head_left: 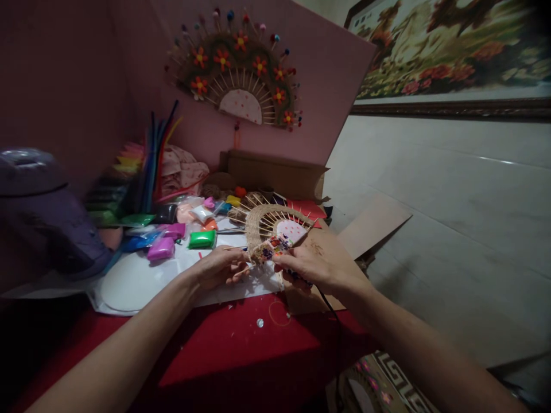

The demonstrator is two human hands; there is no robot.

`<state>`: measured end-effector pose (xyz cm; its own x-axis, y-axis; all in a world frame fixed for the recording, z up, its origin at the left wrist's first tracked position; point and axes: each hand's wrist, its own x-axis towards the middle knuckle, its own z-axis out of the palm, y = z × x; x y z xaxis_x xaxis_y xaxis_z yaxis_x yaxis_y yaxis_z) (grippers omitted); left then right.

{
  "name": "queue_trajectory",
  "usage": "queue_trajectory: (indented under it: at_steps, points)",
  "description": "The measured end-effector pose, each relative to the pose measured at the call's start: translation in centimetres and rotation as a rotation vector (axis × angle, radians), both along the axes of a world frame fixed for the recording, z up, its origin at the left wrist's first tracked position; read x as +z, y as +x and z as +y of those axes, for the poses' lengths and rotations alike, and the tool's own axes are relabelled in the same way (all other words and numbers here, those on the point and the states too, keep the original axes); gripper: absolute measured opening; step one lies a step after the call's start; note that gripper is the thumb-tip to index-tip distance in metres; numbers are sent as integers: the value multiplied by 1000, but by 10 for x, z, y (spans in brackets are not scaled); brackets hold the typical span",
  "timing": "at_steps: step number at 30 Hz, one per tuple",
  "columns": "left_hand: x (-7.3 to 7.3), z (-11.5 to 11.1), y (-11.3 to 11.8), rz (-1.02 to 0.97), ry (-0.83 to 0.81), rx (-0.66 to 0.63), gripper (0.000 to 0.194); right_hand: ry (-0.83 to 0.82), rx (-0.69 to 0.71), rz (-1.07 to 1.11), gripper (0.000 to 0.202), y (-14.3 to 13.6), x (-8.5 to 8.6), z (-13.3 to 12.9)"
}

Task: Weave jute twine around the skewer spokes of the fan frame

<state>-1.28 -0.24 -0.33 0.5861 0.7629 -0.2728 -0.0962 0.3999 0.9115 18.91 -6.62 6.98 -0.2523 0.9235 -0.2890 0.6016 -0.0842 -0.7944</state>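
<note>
A fan-shaped craft piece point(257, 225) of wound twine, with thin sticks radiating from a pink dotted half-circle point(291, 230), is held up over the table. My left hand point(222, 266) has its fingers closed at the lower left end of the piece, by the stick ends. Closed around a dark floral-patterned item is my right hand point(307, 265), its thumb at the near edge of the piece. Part of that floral item point(271, 250) shows between the hands, against the twine; the rest is hidden by the right hand, and a dark cord hangs below.
Colourful clay packets point(202, 239) lie behind my left hand, near a white disc point(136, 281) and a purple container point(43, 218). Behind stand pipe cleaners point(155, 160) and a cardboard box point(275, 175). A finished flowered fan point(240, 57) hangs above. Red cloth point(241, 355) covers the table.
</note>
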Motion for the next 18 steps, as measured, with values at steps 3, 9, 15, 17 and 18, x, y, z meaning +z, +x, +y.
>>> queue_trajectory:
  at_steps: [3,9,15,17,18]
  points:
    - [0,-1,0,-6,-11,22,16,25,-11,5,34,5,-4,2]
    - [0,0,0,-1,-5,11,19,35,-4,21,35,11,-6,1]
    - [1,0,0,-9,-16,1,19,-21,-6,7,33,1,5,-4]
    - [2,0,1,-11,-28,11,19,-28,8,37,32,0,8,-5]
    - [2,0,1,-8,-29,15,20,-18,8,48,31,1,7,-5]
